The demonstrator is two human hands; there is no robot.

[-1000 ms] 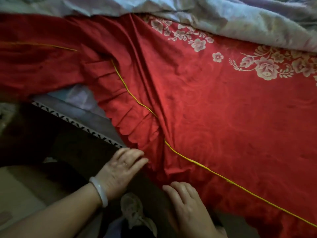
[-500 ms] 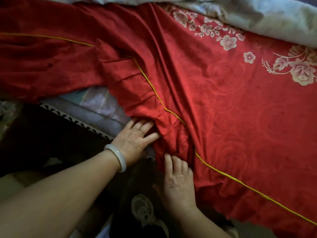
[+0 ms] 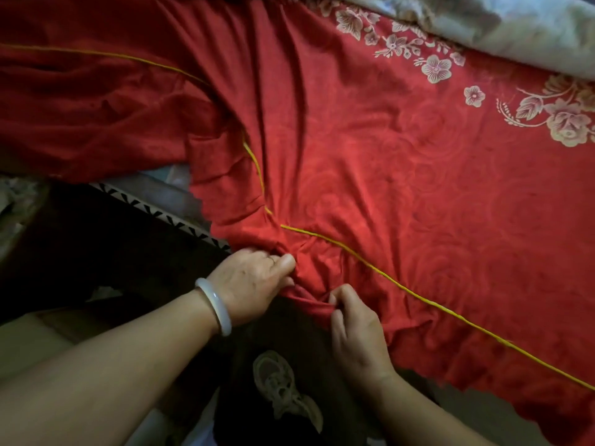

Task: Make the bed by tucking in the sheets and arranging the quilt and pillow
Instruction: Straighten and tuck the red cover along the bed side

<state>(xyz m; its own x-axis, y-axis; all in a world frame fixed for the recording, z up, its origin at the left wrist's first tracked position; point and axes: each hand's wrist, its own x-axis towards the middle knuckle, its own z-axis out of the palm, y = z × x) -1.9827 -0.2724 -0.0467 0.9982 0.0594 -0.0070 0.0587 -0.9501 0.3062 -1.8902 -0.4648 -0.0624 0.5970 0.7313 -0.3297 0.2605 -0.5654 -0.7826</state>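
Red bed sheet (image 3: 402,188), woven with a faint rose pattern and printed with pale flowers (image 3: 563,120) toward its far side, is seen spread across the bed, filling most of the view. Its near corner is gathered into a bunch at the bed's edge, where it is gripped by both hands. The left hand (image 3: 251,284) is curled into the bunched cloth, its fingertips buried in the folds and its thumb pressed against a ridge of fabric; a pale bangle (image 3: 214,304) is worn on that wrist. The right hand (image 3: 357,329), just beside it and lower, is closed in a pinch, with a fold of the sheet's hem held between thumb and forefinger; the other fingers are curled under and hidden from view. Thin yellow piping (image 3: 418,297) is sewn along the sheet and is bent sharply at the gathered corner, running away to the upper left and down to the lower right. Outside the piping, a scalloped frill (image 3: 225,181) is seen at the sheet's border. To the left of the hands, the mattress edge (image 3: 154,210), trimmed with a dark triangle-patterned band, is left uncovered. A pale, crumpled quilt (image 3: 515,27) is heaped along the far side at upper right, lying on the sheet. Below the hands, a pale design (image 3: 283,391) on dark cloth is visible; what it is cannot be told.
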